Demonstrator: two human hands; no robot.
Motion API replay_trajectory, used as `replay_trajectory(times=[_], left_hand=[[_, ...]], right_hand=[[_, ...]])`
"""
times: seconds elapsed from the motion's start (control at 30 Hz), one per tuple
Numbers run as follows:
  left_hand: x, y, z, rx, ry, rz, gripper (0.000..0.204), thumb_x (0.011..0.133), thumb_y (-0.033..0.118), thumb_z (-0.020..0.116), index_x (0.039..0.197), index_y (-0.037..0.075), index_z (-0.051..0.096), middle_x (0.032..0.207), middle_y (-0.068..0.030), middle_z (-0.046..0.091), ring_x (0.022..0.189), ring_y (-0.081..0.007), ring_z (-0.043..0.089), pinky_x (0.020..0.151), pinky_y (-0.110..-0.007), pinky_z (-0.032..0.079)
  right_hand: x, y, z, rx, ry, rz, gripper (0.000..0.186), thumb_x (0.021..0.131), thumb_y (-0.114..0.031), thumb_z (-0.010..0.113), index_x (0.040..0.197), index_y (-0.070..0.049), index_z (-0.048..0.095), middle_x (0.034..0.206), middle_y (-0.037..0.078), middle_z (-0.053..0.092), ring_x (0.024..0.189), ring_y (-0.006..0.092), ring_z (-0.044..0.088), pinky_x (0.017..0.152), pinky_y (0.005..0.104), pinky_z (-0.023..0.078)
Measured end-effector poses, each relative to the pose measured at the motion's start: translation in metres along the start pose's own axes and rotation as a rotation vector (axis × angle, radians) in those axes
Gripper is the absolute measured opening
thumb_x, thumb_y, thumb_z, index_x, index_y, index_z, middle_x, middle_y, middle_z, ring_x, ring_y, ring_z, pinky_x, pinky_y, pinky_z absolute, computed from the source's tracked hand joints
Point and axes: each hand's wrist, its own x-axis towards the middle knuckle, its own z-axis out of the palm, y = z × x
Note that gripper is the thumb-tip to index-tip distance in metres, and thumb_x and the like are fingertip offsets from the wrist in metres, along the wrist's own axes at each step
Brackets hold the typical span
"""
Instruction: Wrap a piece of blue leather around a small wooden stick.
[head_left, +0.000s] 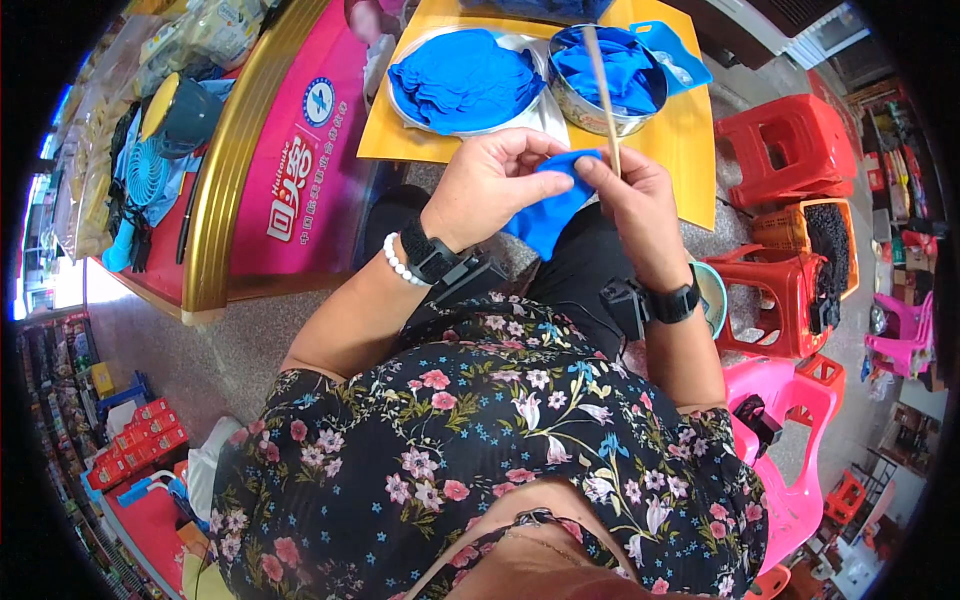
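Both hands are up before my lap, at the near edge of a yellow tabletop [405, 146]. My left hand [480, 195] pinches a piece of blue fabric [545, 222] between thumb and fingers, and its lower corner hangs free. At the fabric's upper right edge, my right hand [640, 208] grips it too. A thin wooden stick [602, 85] stands up out of the right hand's fingers. Beyond the hands, a pile of flat blue pieces [465, 78] lies on a white plate [538, 122]. To its right is a round tin [590, 116] holding crumpled blue pieces [612, 72].
A blue plastic tray [690, 58] sits beside the tin. On the left runs a pink counter [275, 130] with a gold edge, bearing a small blue fan [147, 172]. Red stools [785, 150] and a pink chair [790, 480] stand on the right.
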Motion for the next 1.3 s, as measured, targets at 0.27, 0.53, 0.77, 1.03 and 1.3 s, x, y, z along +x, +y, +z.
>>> replay_trajectory(times=[0.27,0.53,0.77,1.03,1.3], left_hand=[[-0.006,-0.018,-0.019,-0.062,0.034,-0.098,0.011,0.09,0.012,0.057,0.098,0.005,0.055,0.088,-0.0009,0.059,0.076,-0.008,0.058,0.072,-0.024,0.052],[0.0,-0.016,-0.006,-0.058,0.166,-0.059,0.013,0.093,0.012,0.052,0.102,0.003,0.049,0.084,-0.0052,0.06,0.069,-0.0112,0.061,0.063,-0.023,0.052],[-0.002,-0.009,-0.006,-0.003,0.147,0.105,0.02,0.095,0.016,0.049,0.111,0.005,0.046,0.077,-0.0068,0.062,0.063,-0.0109,0.061,0.056,-0.021,0.049],[-0.001,-0.008,-0.008,0.163,-0.046,0.178,0.018,0.092,0.009,0.053,0.107,0.003,0.061,0.092,-0.007,0.061,0.081,-0.0118,0.062,0.067,-0.024,0.054],[0.005,-0.022,-0.04,0.092,0.135,-0.002,0.017,0.09,0.006,0.055,0.103,0.0,0.063,0.086,-0.0022,0.063,0.074,-0.0071,0.059,0.068,-0.021,0.051]], right_hand=[[0.008,0.021,-0.014,0.306,0.145,0.018,0.015,0.088,-0.018,0.062,0.095,-0.006,0.058,0.062,-0.009,0.043,0.047,-0.0002,0.03,0.043,0.0179,0.02],[0.001,0.02,-0.005,0.075,0.149,0.062,0.016,0.086,-0.021,0.064,0.092,-0.007,0.062,0.068,-0.008,0.052,0.052,-0.0001,0.037,0.045,0.0166,0.027],[0.004,0.023,-0.002,0.151,0.25,-0.041,0.018,0.09,-0.023,0.06,0.092,-0.005,0.062,0.07,-0.006,0.053,0.056,0.0004,0.04,0.049,0.0168,0.031],[0.005,0.027,-0.004,0.073,0.156,-0.092,0.015,0.09,-0.018,0.06,0.093,-0.003,0.061,0.075,-0.005,0.056,0.066,0.0013,0.047,0.058,0.0169,0.038],[0.064,0.04,-0.059,-0.37,0.19,-0.282,0.013,0.085,0.002,0.055,0.096,-0.004,0.06,0.072,-0.004,0.055,0.065,0.0035,0.048,0.059,0.0193,0.04]])
